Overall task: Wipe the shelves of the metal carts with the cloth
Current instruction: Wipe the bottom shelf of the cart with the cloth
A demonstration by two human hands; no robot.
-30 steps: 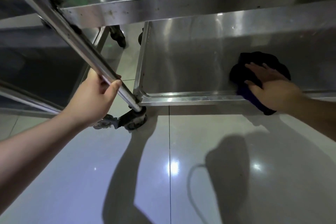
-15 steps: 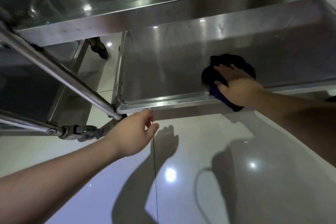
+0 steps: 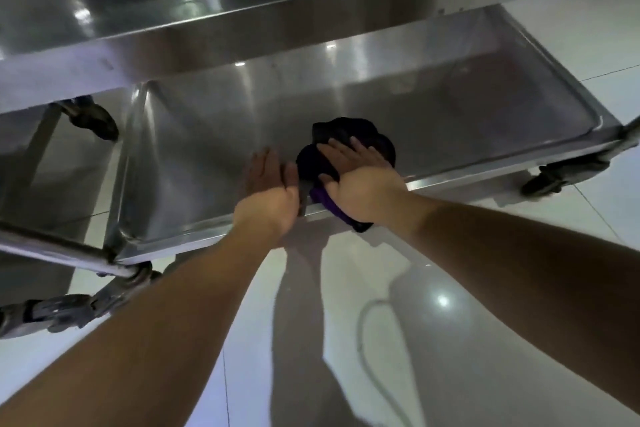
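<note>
While the right hand (image 3: 360, 180) presses flat-fingered on the dark cloth (image 3: 349, 149) at the bottom shelf's (image 3: 207, 135) near edge and the left hand (image 3: 268, 187) lies open just beside it, the overhanging cloth may slip off onto the floor (image 3: 450, 340).

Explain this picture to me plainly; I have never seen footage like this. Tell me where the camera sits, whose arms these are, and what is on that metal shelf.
The camera is worn on a person's head and looks down, so the two bare arms are that person's own. They face a metal cart on wheels standing on a glossy tiled floor. The right hand lies flat, fingers straight, pressing a dark cloth onto the lower shelf near its front edge; part of the cloth hangs over that edge. The left hand, also open, reaches over the same edge just beside the cloth and holds nothing. Nothing else shows on the shelf.
</note>
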